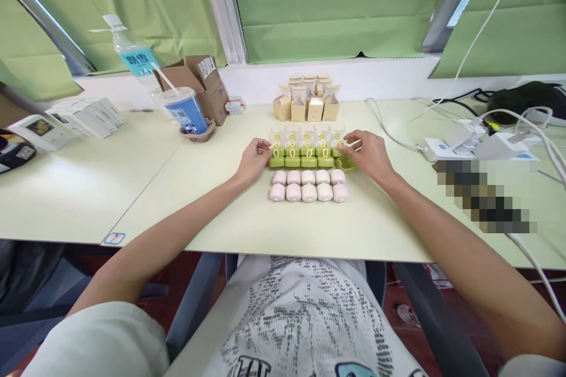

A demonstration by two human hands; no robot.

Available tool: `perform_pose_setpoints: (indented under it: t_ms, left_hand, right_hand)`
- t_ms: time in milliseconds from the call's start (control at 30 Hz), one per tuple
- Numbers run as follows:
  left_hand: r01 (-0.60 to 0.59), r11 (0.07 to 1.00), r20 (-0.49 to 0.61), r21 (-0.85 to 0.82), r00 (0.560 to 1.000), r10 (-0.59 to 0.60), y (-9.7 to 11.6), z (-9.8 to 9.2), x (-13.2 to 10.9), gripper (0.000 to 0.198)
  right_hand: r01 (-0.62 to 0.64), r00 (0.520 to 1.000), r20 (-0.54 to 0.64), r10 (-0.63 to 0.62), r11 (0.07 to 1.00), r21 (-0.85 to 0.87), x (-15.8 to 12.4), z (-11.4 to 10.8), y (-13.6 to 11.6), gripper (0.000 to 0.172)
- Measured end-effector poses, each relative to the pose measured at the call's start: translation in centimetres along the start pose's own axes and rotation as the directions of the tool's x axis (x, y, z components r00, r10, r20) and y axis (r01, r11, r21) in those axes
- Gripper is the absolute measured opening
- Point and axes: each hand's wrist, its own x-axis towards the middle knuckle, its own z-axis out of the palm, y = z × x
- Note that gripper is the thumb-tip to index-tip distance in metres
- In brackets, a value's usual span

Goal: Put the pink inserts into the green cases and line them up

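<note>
Several small green cases [293, 161] with pale yellow loops stand in rows on the table, and behind them is a row of clear plastic pieces [299, 131] with yellow marks. My left hand [255, 159] rests at the left end of these rows, fingertips against the outer pieces. At the right end my right hand [368, 153] has its thumb and fingers apart beside the last pieces. A green part [346, 164] near its fingertips sits askew from the row. Nearer to me lie two rows of rounded pale pink and white cases [309, 192].
Small open cardboard boxes [298, 109] stand by the wall. On the left are a blue cup with a straw [188, 112], a bottle [137, 59], a brown carton [212, 91] and white boxes [86, 118]. Power strips [446, 149] and cables occupy the right.
</note>
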Motion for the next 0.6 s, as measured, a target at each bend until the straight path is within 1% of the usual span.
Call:
perform_pose_setpoints:
  t_ms: [167, 367, 600]
  left_hand:
    - [0.001, 1.0, -0.007, 0.002, 1.0, -0.001, 0.11, -0.02, -0.08, 0.027]
    - [-0.018, 1.0, -0.014, 0.019, 1.0, 0.019, 0.43, -0.15, -0.29, 0.026]
    - [-0.014, 0.999, -0.011, 0.028, 1.0, 0.015, 0.07, -0.05, -0.04, 0.026]
  right_hand:
    - [0.024, 1.0, 0.012, -0.023, 0.999, -0.023, -0.14, 0.11, -0.12, 0.025]
    - [0.04, 0.999, 0.009, -0.04, 0.999, -0.036, -0.32, 0.21, -0.47, 0.023]
    - [0.025, 1.0, 0.005, -0.025, 0.997, -0.067, -0.38, 0.15, -0.64, 0.031]
